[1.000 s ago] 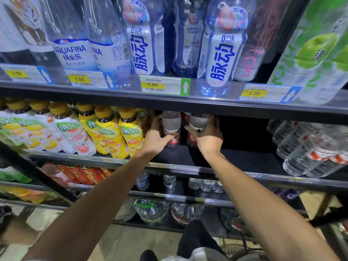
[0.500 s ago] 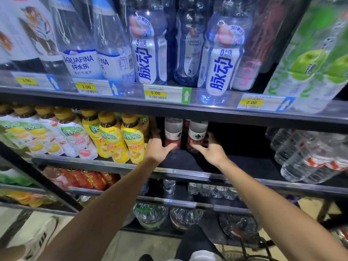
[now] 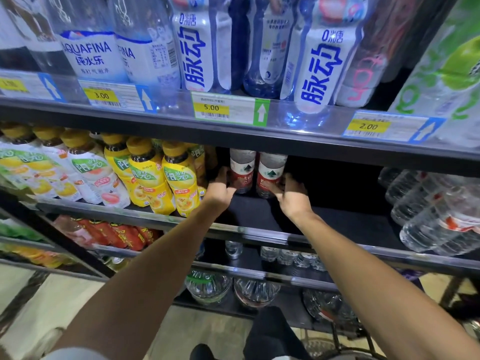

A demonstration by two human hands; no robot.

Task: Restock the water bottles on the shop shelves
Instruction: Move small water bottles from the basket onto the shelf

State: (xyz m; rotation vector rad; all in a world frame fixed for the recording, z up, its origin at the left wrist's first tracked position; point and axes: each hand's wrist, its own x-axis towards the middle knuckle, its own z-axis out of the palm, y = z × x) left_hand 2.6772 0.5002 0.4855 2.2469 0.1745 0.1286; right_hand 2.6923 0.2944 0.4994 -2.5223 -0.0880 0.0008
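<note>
Two clear water bottles with red labels stand upright side by side deep on the dark middle shelf [image 3: 337, 224]. My left hand [image 3: 220, 189] curls round the lower part of the left bottle [image 3: 242, 168], fingers on its left side and thumb in front. My right hand [image 3: 292, 194] holds the base of the right bottle [image 3: 271, 172], thumb across its front and fingers on its right side. The bottle tops are hidden behind the upper shelf's front rail.
Yellow-capped juice bottles [image 3: 153, 178] crowd the shelf just left of my left hand. Clear water bottles [image 3: 436, 214] lie stacked at the right end. The upper shelf [image 3: 233, 133] holds tall bottles and price tags. More water bottles [image 3: 293, 257] stand on the lower shelves.
Both hands have slid down from the upper parts of the two bottles to their bases. The bottles now stand a little further forward on the shelf.
</note>
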